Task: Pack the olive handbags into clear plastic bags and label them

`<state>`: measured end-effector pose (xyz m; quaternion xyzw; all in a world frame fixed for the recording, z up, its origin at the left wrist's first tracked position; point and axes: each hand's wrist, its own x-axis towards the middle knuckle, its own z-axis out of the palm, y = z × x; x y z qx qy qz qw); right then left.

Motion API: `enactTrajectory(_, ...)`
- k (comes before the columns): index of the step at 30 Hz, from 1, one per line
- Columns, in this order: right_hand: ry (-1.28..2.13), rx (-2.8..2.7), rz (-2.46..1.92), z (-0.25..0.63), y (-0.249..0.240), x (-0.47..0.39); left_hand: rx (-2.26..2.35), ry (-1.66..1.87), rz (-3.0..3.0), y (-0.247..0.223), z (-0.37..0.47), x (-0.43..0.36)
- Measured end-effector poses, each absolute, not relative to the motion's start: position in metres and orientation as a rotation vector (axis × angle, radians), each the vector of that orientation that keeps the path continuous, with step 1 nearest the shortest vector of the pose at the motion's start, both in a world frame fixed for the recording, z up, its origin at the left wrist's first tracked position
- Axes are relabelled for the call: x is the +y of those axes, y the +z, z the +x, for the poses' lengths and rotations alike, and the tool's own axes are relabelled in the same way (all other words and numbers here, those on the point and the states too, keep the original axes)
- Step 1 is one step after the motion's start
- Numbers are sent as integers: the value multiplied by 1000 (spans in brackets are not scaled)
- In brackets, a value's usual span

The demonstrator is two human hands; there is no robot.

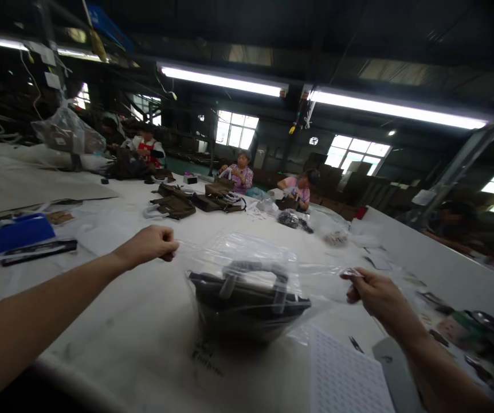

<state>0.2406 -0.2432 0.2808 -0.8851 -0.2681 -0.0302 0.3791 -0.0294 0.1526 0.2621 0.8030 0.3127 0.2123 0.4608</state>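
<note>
A dark handbag (pixel 247 310) with wrapped handles stands on the white table in front of me, inside a clear plastic bag (pixel 253 244). My left hand (pixel 155 244) is closed in a fist on the plastic bag's left upper edge. On the other side my right hand (pixel 373 289) pinches the opposite edge, and the plastic is stretched taut between them above the handbag. A printed sheet of labels (pixel 345 373) lies on the table at the handbag's right. Motion blurs the handbag somewhat.
Several brown bags (pixel 173 203) lie farther back on the table (pixel 135 332), with co-workers seated behind. A blue object (pixel 10 235) is at the left. Small scissors (pixel 356 344) and a jar (pixel 474 330) sit to the right, near a white partition (pixel 427 246).
</note>
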Motion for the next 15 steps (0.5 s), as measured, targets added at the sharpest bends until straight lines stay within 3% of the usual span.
enactTrajectory(3,1,-680,-2287,259,290,-228,784,509,2147,267,-21,157)
enactTrajectory(8,-54,-741,-2294,270,281,-221,664,896,2538,252,-20,145)
enactTrajectory(11,-42,-786,-2364,275,289,-221,730,675,2372,253,-14,149)
enactTrajectory(15,50,-770,-2574,278,328,-222,699,472,2226,290,-5,169)
